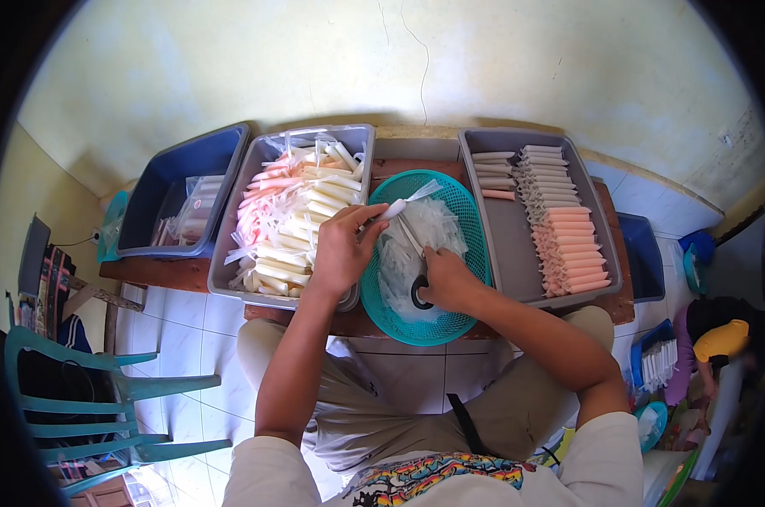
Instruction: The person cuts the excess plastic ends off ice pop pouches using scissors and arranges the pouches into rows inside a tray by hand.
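Over a green mesh basket (473,300), my left hand (346,241) pinches a pale filled plastic tube (392,209) whose clear loose end points up and right. My right hand (447,277) holds scissors (420,290) with a black handle, their blades reaching up toward the tube's clear end. Clear plastic scraps (412,258) lie in the basket below. Left of it, a grey tray (369,144) holds a heap of cream and pink tubes (323,203) with loose ends. On the right, another grey tray (509,253) holds trimmed tubes (575,245) in neat rows.
A dark blue bin (180,160) with packed tubes stands at the far left. A green plastic chair (78,397) is at lower left. Another person (716,338) bends down at the right edge, near a blue container (653,342) of white tubes. A wall rises behind the bench.
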A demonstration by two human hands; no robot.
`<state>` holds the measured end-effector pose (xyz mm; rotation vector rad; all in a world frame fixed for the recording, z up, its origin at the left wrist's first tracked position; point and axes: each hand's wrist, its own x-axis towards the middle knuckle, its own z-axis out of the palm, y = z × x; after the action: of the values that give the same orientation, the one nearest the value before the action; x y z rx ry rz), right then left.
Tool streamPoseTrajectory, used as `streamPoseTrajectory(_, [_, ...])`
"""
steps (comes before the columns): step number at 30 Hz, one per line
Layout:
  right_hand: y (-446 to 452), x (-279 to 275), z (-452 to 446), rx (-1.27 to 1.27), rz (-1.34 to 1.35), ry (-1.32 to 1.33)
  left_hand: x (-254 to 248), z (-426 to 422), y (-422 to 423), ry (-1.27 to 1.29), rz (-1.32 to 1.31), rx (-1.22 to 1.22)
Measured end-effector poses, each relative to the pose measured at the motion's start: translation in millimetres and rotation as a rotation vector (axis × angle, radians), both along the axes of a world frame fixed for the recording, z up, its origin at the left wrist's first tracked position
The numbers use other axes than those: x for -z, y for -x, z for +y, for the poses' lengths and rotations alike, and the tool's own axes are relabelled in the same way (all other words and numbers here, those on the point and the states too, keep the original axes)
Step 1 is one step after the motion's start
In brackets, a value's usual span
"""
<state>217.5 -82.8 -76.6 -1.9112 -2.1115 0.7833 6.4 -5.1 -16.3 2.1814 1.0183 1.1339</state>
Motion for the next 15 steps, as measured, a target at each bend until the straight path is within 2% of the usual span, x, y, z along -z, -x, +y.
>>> streamPoseTrajectory(8, [-19,-62,-19,-0.012,0.223,-0.045,3,7,13,-0.064,0.028,-0.09])
streamPoseTrajectory(11, [-18,-77,-30,-0.008,0.253,-0.131,2,7,13,-0.04,-0.004,-0.149])
streamPoseTrajectory(15, [-13,-89,-41,0.027,0.278,-0.092,2,8,11,-0.055,-0.004,-0.207])
